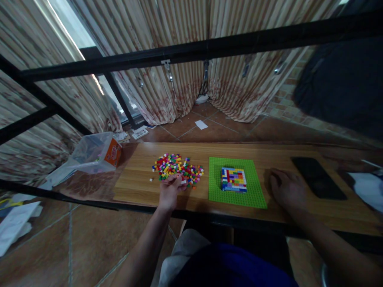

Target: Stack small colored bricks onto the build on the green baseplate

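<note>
Starting at the far left, a clear plastic tub [92, 153] with an orange label lies tipped on its side at the end of the wooden table [140, 179], well apart from everything else. Next along comes the pile of small coloured bricks [176, 165], spread loosely across the wood, with one stray piece just off its left edge. The left hand [171, 189] sits at the near edge of that pile, fingers curled inward and pinched together; it seems to hold a small brick at the fingertips, though the view is too dim and small to be sure of it.

These bricks are likely very light, hard and smooth, so they will probably skid or scatter under a careless push. A single one is best taken by its two opposite sides between thumb and forefinger, picked from the pile's loose edge.

Just beside the pile to the right lies the green baseplate [257, 191], flat on the table, and on its middle stands a square block of stacked multicoloured bricks [233, 179]. Right of the plate, the right hand [287, 189] rests palm down on the wood, fingers loosely together, gripping nothing. Beyond it lies a dark phone [317, 177], face up, near the table's back edge.
</note>
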`<state>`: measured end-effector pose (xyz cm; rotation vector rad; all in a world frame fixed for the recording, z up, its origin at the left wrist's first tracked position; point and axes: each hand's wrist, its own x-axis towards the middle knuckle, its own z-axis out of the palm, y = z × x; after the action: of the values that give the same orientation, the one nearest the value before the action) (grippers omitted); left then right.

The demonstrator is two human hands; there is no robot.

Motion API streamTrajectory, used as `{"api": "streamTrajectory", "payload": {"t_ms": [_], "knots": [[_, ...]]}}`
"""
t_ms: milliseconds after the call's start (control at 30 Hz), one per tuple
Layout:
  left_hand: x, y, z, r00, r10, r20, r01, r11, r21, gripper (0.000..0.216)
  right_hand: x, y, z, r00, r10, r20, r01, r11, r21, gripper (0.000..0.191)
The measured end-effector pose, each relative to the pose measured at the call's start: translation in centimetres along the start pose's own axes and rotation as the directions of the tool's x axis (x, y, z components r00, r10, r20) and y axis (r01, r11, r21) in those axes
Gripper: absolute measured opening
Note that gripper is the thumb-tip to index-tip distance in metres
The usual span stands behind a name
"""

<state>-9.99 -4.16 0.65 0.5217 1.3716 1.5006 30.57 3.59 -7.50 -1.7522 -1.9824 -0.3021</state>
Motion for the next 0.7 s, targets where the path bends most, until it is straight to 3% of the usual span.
{"api": "streamTrajectory", "payload": {"t_ms": [233, 433, 700], "knots": [[0.8, -0.1, 0.6, 0.999, 0.000, -0.035, 0.003, 0.996, 0.091, 0.038, 0.2, -0.8, -0.6, 0.999, 0.017, -0.032, -0.016, 1.000, 0.024, 0.034], [2.3, 0.4, 0.5, 0.997, -0.069, -0.025, 0.073, 0.969, 0.238, 0.026, 0.4, -1.5, -1.1, 0.998, 0.058, -0.012, -0.058, 0.998, 0.026, 0.034], [2.9, 0.9, 0.7, 0.995, -0.073, -0.064, 0.087, 0.962, 0.258, 0.023, 0.3, -1.3, -0.8, 0.998, 0.065, -0.025, -0.064, 0.997, 0.041, 0.033]]}}
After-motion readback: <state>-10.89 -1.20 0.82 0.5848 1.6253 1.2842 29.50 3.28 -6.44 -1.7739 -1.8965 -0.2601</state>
